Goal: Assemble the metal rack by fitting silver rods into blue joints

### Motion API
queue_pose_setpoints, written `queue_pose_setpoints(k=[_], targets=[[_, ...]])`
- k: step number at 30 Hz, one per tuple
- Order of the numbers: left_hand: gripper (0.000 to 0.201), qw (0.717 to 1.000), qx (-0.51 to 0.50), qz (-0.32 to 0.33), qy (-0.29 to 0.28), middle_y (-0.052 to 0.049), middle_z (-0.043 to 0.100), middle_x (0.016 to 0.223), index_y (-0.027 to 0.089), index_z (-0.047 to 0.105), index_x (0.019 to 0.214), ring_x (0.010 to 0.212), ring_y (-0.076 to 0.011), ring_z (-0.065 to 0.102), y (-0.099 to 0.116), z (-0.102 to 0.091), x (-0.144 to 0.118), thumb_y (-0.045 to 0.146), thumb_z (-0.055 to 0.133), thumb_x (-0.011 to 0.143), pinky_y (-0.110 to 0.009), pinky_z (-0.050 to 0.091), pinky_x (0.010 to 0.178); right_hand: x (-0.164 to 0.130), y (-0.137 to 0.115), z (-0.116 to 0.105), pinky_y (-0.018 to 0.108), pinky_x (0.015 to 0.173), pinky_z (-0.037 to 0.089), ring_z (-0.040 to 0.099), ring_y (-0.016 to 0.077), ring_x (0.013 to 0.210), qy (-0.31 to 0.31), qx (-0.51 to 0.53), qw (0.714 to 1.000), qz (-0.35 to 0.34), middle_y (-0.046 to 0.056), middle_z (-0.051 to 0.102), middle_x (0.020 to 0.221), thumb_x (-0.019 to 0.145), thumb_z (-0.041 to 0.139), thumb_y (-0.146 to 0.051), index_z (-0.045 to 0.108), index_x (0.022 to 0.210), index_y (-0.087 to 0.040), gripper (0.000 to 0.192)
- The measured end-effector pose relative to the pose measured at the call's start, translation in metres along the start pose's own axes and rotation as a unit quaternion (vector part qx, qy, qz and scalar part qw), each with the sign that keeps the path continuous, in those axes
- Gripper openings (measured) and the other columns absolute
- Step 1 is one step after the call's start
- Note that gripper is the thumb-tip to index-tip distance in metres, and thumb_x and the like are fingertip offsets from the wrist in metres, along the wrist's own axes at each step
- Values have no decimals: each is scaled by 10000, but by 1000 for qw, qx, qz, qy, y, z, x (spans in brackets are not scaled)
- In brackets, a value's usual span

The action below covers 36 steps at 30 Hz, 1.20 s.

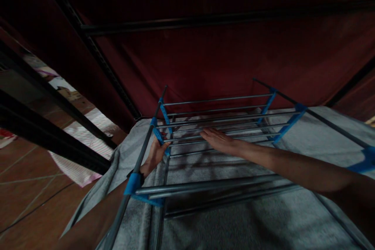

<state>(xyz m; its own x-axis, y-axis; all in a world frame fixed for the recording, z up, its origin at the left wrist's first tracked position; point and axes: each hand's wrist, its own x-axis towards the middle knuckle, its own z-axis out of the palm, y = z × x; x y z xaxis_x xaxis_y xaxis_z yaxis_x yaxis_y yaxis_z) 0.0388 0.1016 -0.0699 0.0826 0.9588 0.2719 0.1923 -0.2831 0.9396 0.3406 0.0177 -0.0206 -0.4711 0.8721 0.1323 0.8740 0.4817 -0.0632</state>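
A rack (202,184) of grey metal tubes joined by blue plastic connectors lies on a grey blanket (234,222). My left hand (157,150) reaches past the rack's left side pole and grips a blue connector (158,134) there, thumb on the near side and the other fingers mostly hidden. Over the middle of the cross tubes (240,128) is my right hand (218,140), its fingers stretched out flat and close together; it seems to touch the tubes, with nothing held. Another blue connector (281,129) joins the tubes at the right end.
Behind the rack hangs a dark red cloth (205,62) crossed by a black metal bar (187,22). Black frame posts (52,133) stand at the left. Beyond them, a striped cloth (84,144) lies on the brown tiled floor (32,191).
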Motion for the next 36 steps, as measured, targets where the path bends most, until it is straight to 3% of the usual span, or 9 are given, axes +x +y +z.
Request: queue_pose_setpoints(k=[5, 8, 11, 26, 36], targets=[[328, 1000, 0, 11, -3, 4, 613, 851, 243, 558, 955, 801, -188, 617, -4, 0, 0, 288, 743, 688, -319, 532, 742, 2, 1, 1, 384, 1026, 464, 605, 218, 1146, -3, 11, 1000, 3, 135, 618, 1244, 949, 356, 2, 599, 1159, -160, 360], [271, 1000, 16, 17, 9, 15, 592, 824, 238, 566, 928, 761, -169, 600, -6, 0, 0, 288, 727, 716, -297, 517, 715, 8, 3, 2, 380, 989, 485, 626, 229, 1108, -10, 10, 1000, 17, 143, 634, 1210, 1043, 386, -165, 602, 1145, -150, 240], [215, 999, 23, 19, 17, 17, 575, 798, 235, 561, 880, 743, -167, 578, -4, 2, -1, 277, 707, 727, -295, 504, 712, 13, 3, 2, 380, 963, 498, 639, 240, 1108, -18, 7, 999, 29, 149, 652, 1186, 1071, 408, -283, 602, 1148, -143, 251], [185, 999, -4, -36, 34, 39, 559, 723, 232, 529, 843, 667, -143, 558, 13, 13, -7, 330, 662, 760, -264, 464, 647, 16, 0, -11, 325, 833, 518, 689, 257, 1042, -37, -12, 998, 48, 144, 698, 1155, 1074, 393, -341, 625, 1136, -151, 306], [178, 997, 30, -46, 52, 19, 574, 734, 236, 538, 858, 697, -170, 566, 22, 16, -12, 381, 634, 821, -286, 451, 647, 17, 0, -14, 339, 811, 523, 697, 266, 1022, -46, -24, 997, 54, 130, 707, 1152, 1074, 376, -378, 625, 1146, -167, 333]])
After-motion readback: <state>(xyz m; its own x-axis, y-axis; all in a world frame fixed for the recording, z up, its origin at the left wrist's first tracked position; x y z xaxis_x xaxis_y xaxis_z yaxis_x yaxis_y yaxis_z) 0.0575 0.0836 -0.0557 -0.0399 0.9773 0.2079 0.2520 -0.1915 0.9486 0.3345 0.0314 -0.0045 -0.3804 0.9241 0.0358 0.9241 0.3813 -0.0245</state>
